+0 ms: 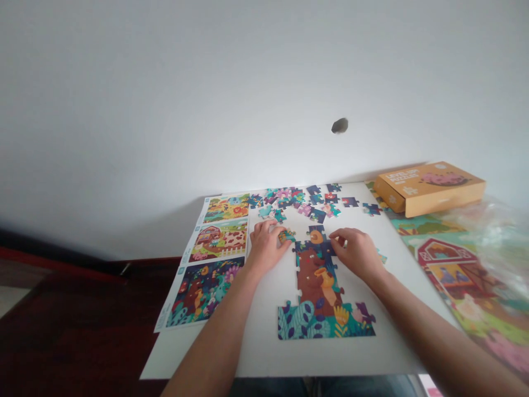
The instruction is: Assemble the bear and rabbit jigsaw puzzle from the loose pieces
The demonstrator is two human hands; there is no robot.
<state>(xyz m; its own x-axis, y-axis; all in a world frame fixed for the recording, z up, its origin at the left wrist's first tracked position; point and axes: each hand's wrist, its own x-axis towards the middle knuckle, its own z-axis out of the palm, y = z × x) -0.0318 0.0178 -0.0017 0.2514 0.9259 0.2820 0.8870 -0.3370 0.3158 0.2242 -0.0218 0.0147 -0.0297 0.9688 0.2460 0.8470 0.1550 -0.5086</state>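
Note:
A partly joined jigsaw puzzle (318, 286) lies flat on the white table, showing a brown bear with a yellow pot above teal leaves. My left hand (266, 242) is left of its upper edge, thumb and fingers closed around a small colourful puzzle piece (286, 236). At the upper right of the bear, my right hand (353, 248) pinches the edge of a dark blue puzzle piece (329, 247), which sits against the joined part. Its fingertips partly cover that piece. A piece with an orange round shape (316, 236) stands at the top of the joined part.
Several loose puzzle pieces (289, 197) are scattered along the table's far side, by the wall. A picture sheet (206, 259) with three scenes lies at left. An orange puzzle box (430, 187) rests at right, near clear plastic wrap (491, 237) and a finished farm puzzle (450, 270).

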